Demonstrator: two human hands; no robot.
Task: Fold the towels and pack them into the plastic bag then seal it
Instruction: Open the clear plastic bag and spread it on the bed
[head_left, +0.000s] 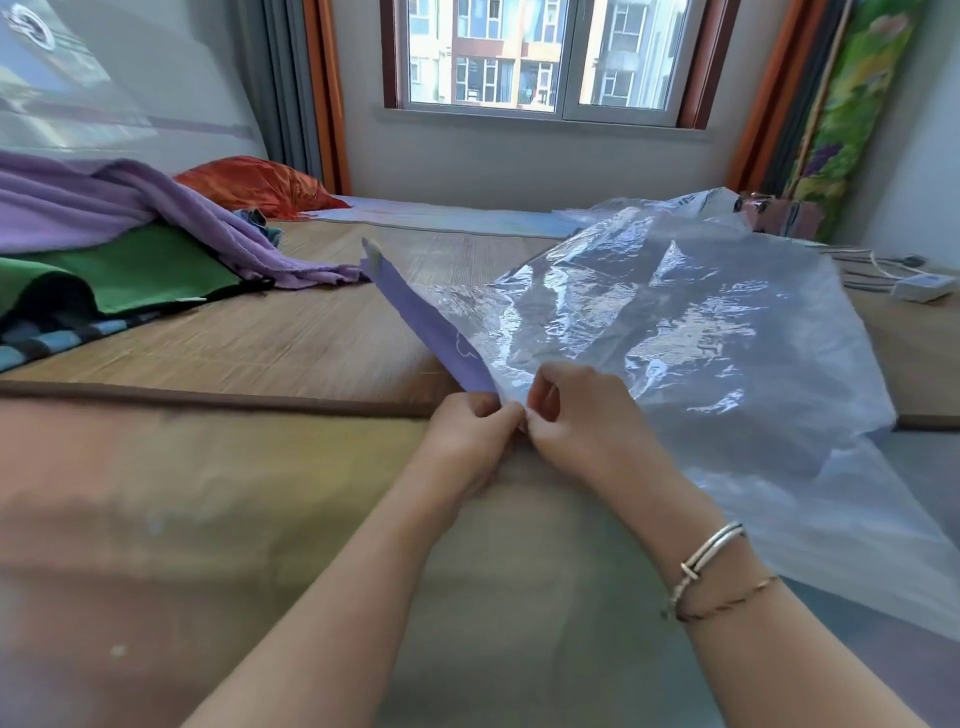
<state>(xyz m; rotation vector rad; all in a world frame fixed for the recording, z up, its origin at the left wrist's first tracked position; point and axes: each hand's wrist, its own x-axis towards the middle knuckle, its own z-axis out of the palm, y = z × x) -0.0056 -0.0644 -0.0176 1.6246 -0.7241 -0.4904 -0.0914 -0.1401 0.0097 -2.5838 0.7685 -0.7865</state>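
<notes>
Beneath a window, a woven mat (291, 338) bears a clear plastic bag (675, 332). Left hand (467, 436) and right hand (582, 415) meet, both pinching the bag's purple sealing strip (426, 322) at its near corner.

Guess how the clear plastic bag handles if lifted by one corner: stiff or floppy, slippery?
Likely floppy: the plastic bag lies in loose creases and billows where the left hand and right hand pinch its purple strip. Probably light, since it holds a puffed shape. Its glossy glare suggests a slick film.
</notes>
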